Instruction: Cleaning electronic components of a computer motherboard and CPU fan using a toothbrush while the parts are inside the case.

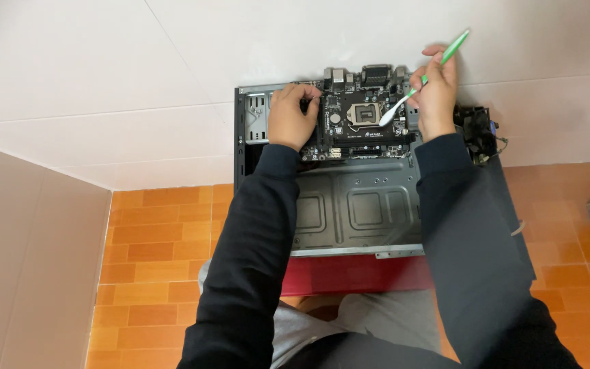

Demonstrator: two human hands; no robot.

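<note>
Orange brick-pattern floor tiles [158, 246] run under me, meeting a white wall [104, 61] ahead. An open grey metal computer case [353, 205] lies flat on a red stand [349, 273], its far edge against the wall. A black motherboard [360, 126] sits at the case's far end. My left hand [293, 115] presses its curled fingers onto the board's left edge. My right hand [437, 92] is clamped around a green-and-white toothbrush [423, 80], its white head touching beside the square processor socket [364, 113]. A black fan [478, 130] sits at the case's far right corner.
</note>
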